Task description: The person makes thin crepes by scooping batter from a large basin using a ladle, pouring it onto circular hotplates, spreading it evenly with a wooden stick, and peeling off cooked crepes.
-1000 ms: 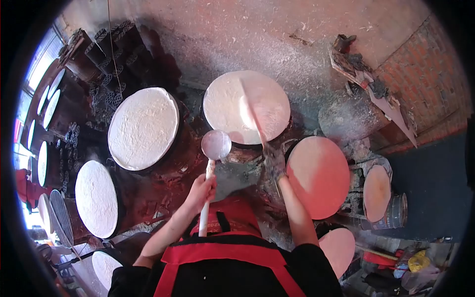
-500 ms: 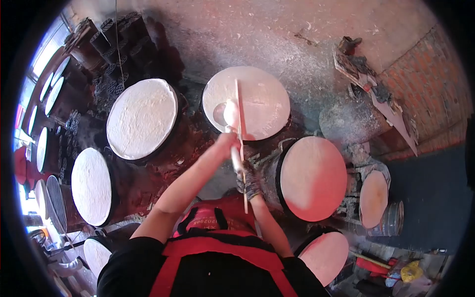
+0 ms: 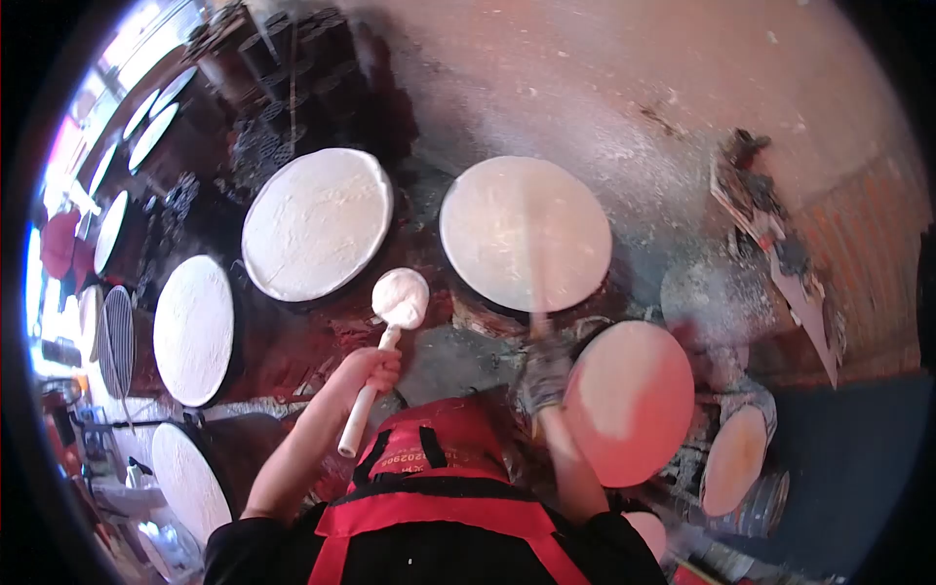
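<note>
My left hand [image 3: 370, 372] is closed round the white handle of a ladle [image 3: 372, 395], whose round bowl is full of white batter [image 3: 402, 297]. My right hand [image 3: 546, 376], in a dark patterned glove, grips a long thin wooden spreader [image 3: 539, 249], blurred by motion. The spreader's blade lies across the round griddle [image 3: 478, 219] at the top centre, which has a thin pale layer over it. The ladle hangs between this griddle and the one at the upper left, which carries a thick white layer [image 3: 317, 226].
More round griddles with pale layers stand at the left [image 3: 194, 331], lower left [image 3: 188, 480] and right [image 3: 629, 403]. Dark pierced cylinders [image 3: 327, 49] are stacked at the upper left. Broken boards [image 3: 760, 210] lean by a brick wall [image 3: 868, 263] at the right.
The ladle has left the centre griddle, moving left and down, with batter in its bowl. My right hand has moved right with the spreader. The view has shifted.
</note>
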Action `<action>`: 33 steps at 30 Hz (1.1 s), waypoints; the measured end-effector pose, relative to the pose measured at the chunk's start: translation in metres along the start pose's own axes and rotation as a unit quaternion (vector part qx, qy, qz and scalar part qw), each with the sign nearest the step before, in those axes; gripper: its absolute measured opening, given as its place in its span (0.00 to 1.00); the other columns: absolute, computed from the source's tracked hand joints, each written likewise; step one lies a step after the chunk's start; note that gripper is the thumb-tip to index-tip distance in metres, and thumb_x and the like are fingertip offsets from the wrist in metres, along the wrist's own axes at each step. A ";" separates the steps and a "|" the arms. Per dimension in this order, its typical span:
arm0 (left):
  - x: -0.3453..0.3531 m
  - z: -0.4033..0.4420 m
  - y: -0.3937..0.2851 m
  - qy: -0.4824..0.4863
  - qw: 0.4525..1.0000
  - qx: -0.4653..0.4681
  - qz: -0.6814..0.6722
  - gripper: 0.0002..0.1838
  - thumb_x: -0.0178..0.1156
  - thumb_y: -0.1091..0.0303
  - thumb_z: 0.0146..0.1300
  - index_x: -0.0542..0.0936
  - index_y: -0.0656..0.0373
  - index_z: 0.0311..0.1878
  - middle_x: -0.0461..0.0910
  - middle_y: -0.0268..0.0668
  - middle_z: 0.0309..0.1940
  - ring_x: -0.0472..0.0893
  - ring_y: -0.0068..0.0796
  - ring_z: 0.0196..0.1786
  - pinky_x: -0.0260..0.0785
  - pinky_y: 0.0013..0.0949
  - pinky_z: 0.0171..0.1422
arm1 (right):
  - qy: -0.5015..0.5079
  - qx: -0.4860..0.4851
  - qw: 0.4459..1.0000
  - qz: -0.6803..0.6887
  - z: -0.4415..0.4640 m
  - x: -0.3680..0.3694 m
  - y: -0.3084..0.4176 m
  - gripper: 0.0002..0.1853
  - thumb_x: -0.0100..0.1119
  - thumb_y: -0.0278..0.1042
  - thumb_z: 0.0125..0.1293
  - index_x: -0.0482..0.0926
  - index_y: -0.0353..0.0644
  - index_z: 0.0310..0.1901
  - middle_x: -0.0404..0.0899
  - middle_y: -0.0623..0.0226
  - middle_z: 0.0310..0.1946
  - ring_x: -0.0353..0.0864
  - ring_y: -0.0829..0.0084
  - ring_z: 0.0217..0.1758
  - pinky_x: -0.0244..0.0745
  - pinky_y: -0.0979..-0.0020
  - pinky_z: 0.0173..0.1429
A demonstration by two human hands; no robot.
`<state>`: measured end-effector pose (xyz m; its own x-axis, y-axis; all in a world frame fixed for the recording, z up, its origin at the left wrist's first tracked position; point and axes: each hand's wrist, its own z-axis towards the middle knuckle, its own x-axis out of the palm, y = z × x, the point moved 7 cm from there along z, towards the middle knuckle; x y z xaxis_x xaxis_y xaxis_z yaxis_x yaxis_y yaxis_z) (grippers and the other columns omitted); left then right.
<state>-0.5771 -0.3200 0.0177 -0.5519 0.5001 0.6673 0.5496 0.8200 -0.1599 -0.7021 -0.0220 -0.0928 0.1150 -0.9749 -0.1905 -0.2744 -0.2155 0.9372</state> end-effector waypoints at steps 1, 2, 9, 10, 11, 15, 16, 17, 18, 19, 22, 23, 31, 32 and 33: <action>-0.010 -0.012 0.003 -0.011 1.000 0.020 -0.016 0.06 0.49 0.77 0.61 0.64 0.59 0.38 0.63 0.27 0.21 0.59 0.10 0.16 0.47 0.13 0.12 | -0.013 0.045 0.994 0.099 0.024 -0.018 -0.020 0.20 0.46 0.22 0.62 0.68 0.35 0.57 0.73 0.61 0.51 0.72 0.75 0.50 0.66 0.77 0.55; -0.020 -0.025 0.004 -0.025 0.998 0.045 -0.035 0.06 0.49 0.77 0.61 0.63 0.59 0.38 0.63 0.28 0.21 0.59 0.10 0.16 0.47 0.13 0.13 | -0.020 0.081 0.979 0.187 0.042 -0.032 -0.032 0.20 0.46 0.22 0.62 0.68 0.36 0.57 0.73 0.61 0.50 0.72 0.75 0.50 0.66 0.77 0.54; -0.119 -0.105 0.006 -0.073 0.961 0.213 -0.161 0.05 0.50 0.76 0.61 0.65 0.63 0.37 0.63 0.29 0.23 0.59 0.12 0.17 0.49 0.15 0.15 | 0.272 0.119 0.794 0.531 -0.010 0.100 0.054 0.17 0.49 0.25 0.63 0.71 0.40 0.55 0.74 0.59 0.45 0.74 0.73 0.44 0.70 0.76 0.49; -0.133 -0.115 0.003 -0.071 0.953 0.234 -0.181 0.04 0.50 0.76 0.61 0.65 0.63 0.37 0.63 0.29 0.23 0.59 0.12 0.17 0.49 0.15 0.15 | 0.294 0.106 0.811 0.495 -0.018 0.130 0.073 0.16 0.49 0.26 0.63 0.72 0.40 0.53 0.75 0.60 0.43 0.75 0.73 0.43 0.70 0.76 0.47; -0.145 -0.125 0.001 -0.067 0.943 0.255 -0.201 0.04 0.50 0.76 0.61 0.65 0.63 0.37 0.64 0.30 0.23 0.59 0.12 0.17 0.50 0.15 0.15 | 0.316 0.090 0.826 0.458 -0.027 0.161 0.092 0.14 0.49 0.28 0.63 0.73 0.41 0.51 0.76 0.61 0.40 0.75 0.72 0.41 0.71 0.75 0.45; -0.177 -0.170 -0.009 -0.075 0.908 0.309 -0.272 0.05 0.48 0.74 0.63 0.66 0.63 0.40 0.63 0.30 0.22 0.58 0.11 0.16 0.49 0.15 0.14 | 0.267 -0.215 0.908 -0.243 -0.026 0.286 0.121 0.15 0.51 0.39 0.62 0.73 0.40 0.46 0.78 0.58 0.35 0.78 0.60 0.38 0.72 0.63 0.40; -0.186 -0.181 -0.014 -0.094 0.904 0.328 -0.259 0.05 0.48 0.74 0.63 0.66 0.62 0.40 0.63 0.30 0.22 0.58 0.11 0.16 0.48 0.14 0.14 | 0.293 -0.267 0.870 -0.292 -0.043 0.327 0.150 0.16 0.53 0.40 0.61 0.73 0.40 0.46 0.78 0.56 0.36 0.78 0.58 0.38 0.72 0.61 0.41; -0.194 -0.189 -0.016 -0.061 0.893 0.330 -0.299 0.05 0.47 0.74 0.63 0.65 0.62 0.41 0.62 0.30 0.22 0.57 0.11 0.16 0.48 0.14 0.14 | 0.318 -0.316 0.827 -0.339 -0.064 0.366 0.174 0.17 0.54 0.41 0.61 0.73 0.40 0.47 0.78 0.55 0.37 0.78 0.55 0.38 0.72 0.58 0.41; -0.201 -0.198 -0.018 -0.055 0.883 0.343 -0.315 0.05 0.47 0.74 0.63 0.65 0.63 0.41 0.62 0.30 0.22 0.57 0.11 0.16 0.48 0.14 0.14 | 0.310 -0.359 0.795 -0.378 -0.067 0.404 0.170 0.18 0.55 0.44 0.60 0.73 0.41 0.47 0.77 0.55 0.38 0.78 0.53 0.39 0.72 0.56 0.42; -0.205 -0.207 -0.021 -0.049 0.872 0.357 -0.331 0.06 0.46 0.74 0.63 0.65 0.63 0.42 0.62 0.30 0.23 0.57 0.11 0.16 0.48 0.14 0.14 | 0.300 -0.401 0.760 -0.413 -0.068 0.437 0.164 0.20 0.55 0.47 0.58 0.73 0.43 0.48 0.76 0.54 0.38 0.77 0.50 0.40 0.72 0.55 0.42; -0.214 -0.231 -0.024 -0.039 0.840 0.395 -0.371 0.06 0.45 0.75 0.64 0.64 0.64 0.42 0.61 0.30 0.23 0.57 0.11 0.16 0.48 0.14 0.13 | 0.282 -0.447 0.695 -0.487 -0.089 0.497 0.197 0.22 0.56 0.48 0.56 0.72 0.44 0.49 0.75 0.58 0.40 0.77 0.54 0.41 0.72 0.55 0.43; -0.216 -0.239 -0.024 -0.039 0.830 0.409 -0.378 0.05 0.45 0.75 0.64 0.64 0.64 0.42 0.61 0.30 0.23 0.57 0.11 0.16 0.48 0.14 0.13 | 0.308 -0.455 0.667 -0.503 -0.090 0.506 0.194 0.21 0.56 0.48 0.56 0.72 0.45 0.48 0.75 0.57 0.41 0.78 0.53 0.39 0.73 0.55 0.42; -0.243 -0.266 -0.049 -0.088 0.769 0.458 -0.438 0.07 0.45 0.73 0.66 0.64 0.64 0.44 0.60 0.28 0.22 0.57 0.10 0.17 0.50 0.13 0.14 | 0.421 -0.490 0.660 -0.383 -0.030 0.531 0.218 0.13 0.58 0.44 0.56 0.78 0.42 0.33 0.78 0.57 0.26 0.78 0.62 0.29 0.72 0.62 0.34; -0.243 -0.268 -0.055 -0.089 0.762 0.459 -0.447 0.07 0.44 0.73 0.66 0.64 0.65 0.44 0.60 0.28 0.22 0.57 0.10 0.17 0.50 0.14 0.14 | 0.445 -0.437 0.697 -0.354 -0.016 0.531 0.230 0.12 0.59 0.42 0.56 0.79 0.42 0.32 0.78 0.58 0.24 0.77 0.65 0.27 0.71 0.64 0.33; -0.243 -0.272 -0.061 -0.090 0.755 0.463 -0.455 0.07 0.44 0.73 0.66 0.64 0.65 0.44 0.60 0.29 0.22 0.57 0.10 0.17 0.50 0.14 0.14 | 0.465 -0.384 0.730 -0.322 -0.002 0.532 0.244 0.11 0.60 0.41 0.55 0.79 0.41 0.32 0.78 0.60 0.23 0.76 0.68 0.25 0.70 0.66 0.32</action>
<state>-0.3061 -0.5673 0.0632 -0.5587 -0.4263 0.7115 -0.7373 0.6481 -0.1907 -0.7060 -0.5926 0.0348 0.6806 -0.1491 -0.7173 0.6971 -0.1695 0.6967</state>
